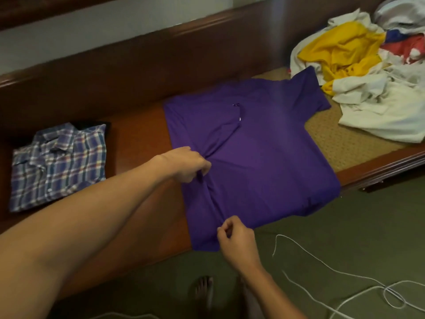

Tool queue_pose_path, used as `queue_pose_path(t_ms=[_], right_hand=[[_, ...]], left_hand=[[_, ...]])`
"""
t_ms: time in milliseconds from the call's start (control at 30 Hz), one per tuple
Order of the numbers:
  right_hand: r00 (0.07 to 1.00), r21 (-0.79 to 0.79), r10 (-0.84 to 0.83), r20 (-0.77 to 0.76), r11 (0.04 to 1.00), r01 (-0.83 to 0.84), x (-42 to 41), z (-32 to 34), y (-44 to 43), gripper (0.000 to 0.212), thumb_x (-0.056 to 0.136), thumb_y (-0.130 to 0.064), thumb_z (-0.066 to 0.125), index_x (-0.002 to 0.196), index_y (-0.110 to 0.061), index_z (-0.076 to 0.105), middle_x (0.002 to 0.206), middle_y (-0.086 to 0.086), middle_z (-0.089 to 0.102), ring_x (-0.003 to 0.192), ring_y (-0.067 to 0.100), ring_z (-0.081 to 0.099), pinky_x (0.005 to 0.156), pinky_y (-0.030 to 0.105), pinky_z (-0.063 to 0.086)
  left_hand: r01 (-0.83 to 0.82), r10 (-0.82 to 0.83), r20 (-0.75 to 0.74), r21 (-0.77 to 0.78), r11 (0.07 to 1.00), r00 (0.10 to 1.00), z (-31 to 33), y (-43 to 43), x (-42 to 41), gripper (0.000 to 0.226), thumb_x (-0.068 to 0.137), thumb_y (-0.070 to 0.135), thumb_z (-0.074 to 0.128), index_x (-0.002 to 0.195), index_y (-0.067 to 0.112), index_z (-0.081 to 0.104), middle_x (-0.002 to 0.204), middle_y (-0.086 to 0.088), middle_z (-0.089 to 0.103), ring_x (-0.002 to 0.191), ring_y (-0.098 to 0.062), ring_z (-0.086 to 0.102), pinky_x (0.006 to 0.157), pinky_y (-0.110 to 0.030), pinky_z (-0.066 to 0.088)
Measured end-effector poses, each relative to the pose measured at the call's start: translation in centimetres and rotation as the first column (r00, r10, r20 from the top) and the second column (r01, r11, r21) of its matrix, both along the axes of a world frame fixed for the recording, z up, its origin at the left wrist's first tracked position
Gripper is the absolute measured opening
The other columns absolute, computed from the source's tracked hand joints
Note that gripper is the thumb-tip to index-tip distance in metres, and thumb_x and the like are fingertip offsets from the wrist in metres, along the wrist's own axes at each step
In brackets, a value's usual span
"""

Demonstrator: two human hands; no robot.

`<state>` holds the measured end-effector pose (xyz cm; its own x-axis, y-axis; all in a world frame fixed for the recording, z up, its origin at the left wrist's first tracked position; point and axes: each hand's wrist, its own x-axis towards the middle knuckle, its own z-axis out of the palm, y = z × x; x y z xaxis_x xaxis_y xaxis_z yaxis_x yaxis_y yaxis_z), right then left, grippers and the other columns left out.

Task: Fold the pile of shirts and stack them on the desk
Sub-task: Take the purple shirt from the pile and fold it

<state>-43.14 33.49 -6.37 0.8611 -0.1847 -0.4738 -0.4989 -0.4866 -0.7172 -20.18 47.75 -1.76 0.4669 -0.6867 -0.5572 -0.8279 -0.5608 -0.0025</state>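
A purple shirt (259, 148) lies spread flat on the wooden desk (142, 143), collar pointing away from me. My left hand (187, 163) pinches a fold of the purple cloth near its left middle. At the shirt's near hem, my right hand (236, 238) pinches the fabric by the desk's front edge. A folded plaid shirt (59, 164) rests at the desk's left end, on top of a dark folded garment. An unfolded pile of shirts (363, 72), yellow, white and red, is heaped at the far right.
A woven mat (345, 143) covers the desk's right part under the pile. A raised wooden ledge (138, 72) runs along the back. A white cord (333, 284) loops over the green floor, and my bare feet (204, 288) show below the desk edge.
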Motion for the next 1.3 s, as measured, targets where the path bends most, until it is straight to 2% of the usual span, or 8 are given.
queue_pose_path(t_ms=[200, 333, 467, 633, 800, 967, 1167, 1300], right_hand=[[0.983, 0.109, -0.162, 0.089, 0.982, 0.152, -1.0, 1.3, -2.5, 0.022, 0.088, -0.014, 0.073, 0.083, -0.032, 0.061, 0.072, -0.006, 0.064, 0.065, 0.002, 0.059, 0.059, 0.012, 0.043], [0.968, 0.016, -0.237, 0.085, 0.972, 0.236, -0.9, -0.2, -3.4, 0.018, 0.088, -0.017, 0.075, 0.093, -0.030, 0.063, 0.080, -0.010, 0.066, 0.070, 0.003, 0.059, 0.063, 0.009, 0.041], [0.984, -0.098, -0.168, -0.057, 0.982, 0.162, -0.5, -2.3, -3.3, 0.027, 0.088, -0.025, 0.075, 0.112, -0.019, 0.067, 0.105, -0.001, 0.070, 0.102, 0.019, 0.065, 0.087, 0.029, 0.049], [0.991, -0.192, -0.117, -0.065, 0.976, 0.102, 0.3, -1.8, -3.9, 0.022, 0.088, -0.031, 0.072, 0.109, -0.023, 0.066, 0.103, -0.001, 0.069, 0.100, 0.023, 0.065, 0.084, 0.033, 0.050], [0.978, -0.099, -0.158, 0.135, 0.980, 0.172, 3.4, 0.9, -6.0, 0.030, 0.088, -0.027, 0.075, 0.117, -0.020, 0.068, 0.096, -0.003, 0.067, 0.095, 0.020, 0.063, 0.090, 0.032, 0.045], [0.947, -0.049, -0.190, 0.259, 0.977, 0.209, 8.5, 4.7, -10.1, 0.036, 0.092, -0.031, 0.072, 0.126, -0.021, 0.065, 0.100, -0.005, 0.069, 0.099, 0.016, 0.061, 0.091, 0.032, 0.045], [0.970, -0.073, -0.101, 0.220, 0.990, 0.120, 15.2, 7.6, -13.4, 0.037, 0.091, -0.036, 0.072, 0.124, -0.020, 0.066, 0.086, -0.009, 0.062, 0.103, 0.020, 0.062, 0.084, 0.028, 0.044], [0.982, -0.097, -0.014, 0.188, 0.995, 0.033, 19.7, 7.6, -13.4, 0.036, 0.091, -0.038, 0.072, 0.122, -0.020, 0.067, 0.097, -0.002, 0.065, 0.102, 0.020, 0.062, 0.086, 0.031, 0.052]], left_hand=[[-0.017, 0.016, -0.015, -0.109, 0.994, 1.000, 0.9, -1.6, 0.7, 0.031, 0.093, 0.014, 0.052, 0.113, 0.034, 0.065, 0.111, 0.010, 0.051, 0.095, -0.021, 0.058, 0.077, -0.040, 0.050], [-0.102, 0.101, -0.019, -0.196, 0.975, 0.995, -0.2, -2.2, 0.9, 0.027, 0.097, 0.022, 0.059, 0.122, 0.033, 0.060, 0.121, 0.010, 0.048, 0.100, -0.019, 0.060, 0.080, -0.041, 0.054], [-0.163, 0.171, 0.017, -0.212, 0.963, 0.985, -2.9, -1.3, -0.2, 0.049, 0.094, 0.026, 0.068, 0.139, 0.030, 0.049, 0.141, 0.001, 0.039, 0.114, -0.025, 0.057, 0.091, -0.043, 0.052], [-0.211, 0.213, -0.018, -0.222, 0.952, 0.977, -4.9, 0.3, -2.2, 0.048, 0.095, 0.026, 0.065, 0.140, 0.028, 0.050, 0.148, 0.000, 0.039, 0.129, -0.026, 0.049, 0.100, -0.043, 0.046], [-0.466, 0.426, -0.190, -0.376, 0.801, 0.885, -4.3, 1.0, -2.5, 0.046, 0.095, 0.012, 0.063, 0.138, 0.025, 0.056, 0.155, 0.001, 0.037, 0.138, -0.022, 0.046, 0.111, -0.038, 0.042], [-0.511, 0.496, -0.157, -0.433, 0.743, 0.854, -1.6, 0.7, -2.3, 0.048, 0.091, 0.010, 0.065, 0.138, 0.020, 0.058, 0.149, -0.004, 0.046, 0.137, -0.023, 0.047, 0.115, -0.034, 0.038], [-0.600, 0.621, -0.122, -0.453, 0.659, 0.774, 0.9, 0.3, -1.2, 0.040, 0.092, 0.013, 0.068, 0.131, 0.018, 0.063, 0.138, -0.009, 0.057, 0.130, -0.027, 0.054, 0.110, -0.030, 0.035], [-0.655, 0.708, -0.134, -0.527, 0.542, 0.693, 1.2, 0.4, -0.5, 0.035, 0.091, 0.011, 0.070, 0.126, 0.015, 0.068, 0.131, -0.009, 0.063, 0.120, -0.027, 0.059, 0.101, -0.027, 0.039]])
